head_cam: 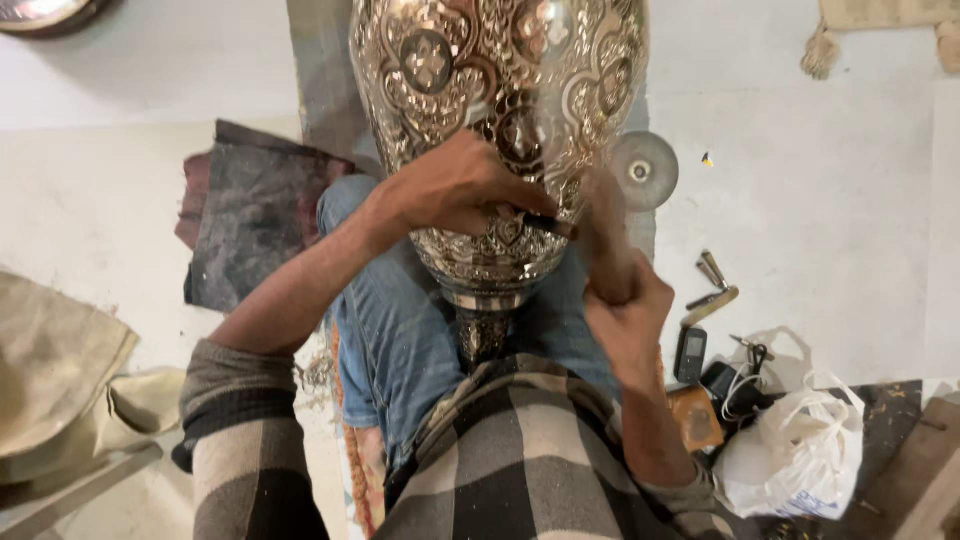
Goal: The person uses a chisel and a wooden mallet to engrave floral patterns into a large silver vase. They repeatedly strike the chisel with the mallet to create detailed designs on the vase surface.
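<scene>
Pale floor around me; the engraved metal vase (500, 120) lies across my lap, long axis pointing away. My left hand (455, 190) pinches a small chisel (545, 222) against it; my right hand (625, 300), blurred, grips a hammer handle beside it.

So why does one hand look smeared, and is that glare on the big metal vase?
In the head view, the right hand and the hammer-like tool it swings are motion-blurred, while the left hand holding a small chisel stays sharp; bright highlights glint off the embossed metal vase.
</scene>
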A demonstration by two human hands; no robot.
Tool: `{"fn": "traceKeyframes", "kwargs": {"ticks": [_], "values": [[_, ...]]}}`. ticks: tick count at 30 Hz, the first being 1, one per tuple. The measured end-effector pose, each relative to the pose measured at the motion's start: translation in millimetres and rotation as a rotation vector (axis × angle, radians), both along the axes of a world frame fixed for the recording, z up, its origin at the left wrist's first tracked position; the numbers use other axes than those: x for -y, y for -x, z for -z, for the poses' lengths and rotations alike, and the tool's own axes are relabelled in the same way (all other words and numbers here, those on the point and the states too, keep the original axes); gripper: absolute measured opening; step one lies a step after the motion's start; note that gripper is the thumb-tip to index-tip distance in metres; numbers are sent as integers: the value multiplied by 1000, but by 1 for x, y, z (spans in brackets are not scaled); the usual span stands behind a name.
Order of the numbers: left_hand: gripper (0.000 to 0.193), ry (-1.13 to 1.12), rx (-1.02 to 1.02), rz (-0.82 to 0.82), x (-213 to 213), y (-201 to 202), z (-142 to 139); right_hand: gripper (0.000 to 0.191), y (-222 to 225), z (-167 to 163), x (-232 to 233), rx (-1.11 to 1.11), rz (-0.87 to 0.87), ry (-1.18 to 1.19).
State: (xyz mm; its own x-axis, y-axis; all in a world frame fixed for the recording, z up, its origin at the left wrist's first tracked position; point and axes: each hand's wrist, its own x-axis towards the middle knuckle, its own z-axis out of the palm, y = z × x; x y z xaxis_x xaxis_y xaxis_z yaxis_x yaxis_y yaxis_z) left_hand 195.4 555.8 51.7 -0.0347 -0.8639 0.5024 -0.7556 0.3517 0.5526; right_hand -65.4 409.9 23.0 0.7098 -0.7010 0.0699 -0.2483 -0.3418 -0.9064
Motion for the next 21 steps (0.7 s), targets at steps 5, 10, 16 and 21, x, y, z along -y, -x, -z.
{"fn": "traceKeyframes", "kwargs": {"ticks": [5,10,16,21], "values": [[57,-71,32,-30,2,0,-2,17,-1,1,0,131,79,-94],[55,-37,0,-9,5,-1,-6,16,2,4,0,136,139,-177],[52,-67,27,-9,7,-2,-12,17,0,-1,2,254,117,-138],[48,-70,-42,-6,3,2,-19,17,-2,-1,3,62,83,-104]]}}
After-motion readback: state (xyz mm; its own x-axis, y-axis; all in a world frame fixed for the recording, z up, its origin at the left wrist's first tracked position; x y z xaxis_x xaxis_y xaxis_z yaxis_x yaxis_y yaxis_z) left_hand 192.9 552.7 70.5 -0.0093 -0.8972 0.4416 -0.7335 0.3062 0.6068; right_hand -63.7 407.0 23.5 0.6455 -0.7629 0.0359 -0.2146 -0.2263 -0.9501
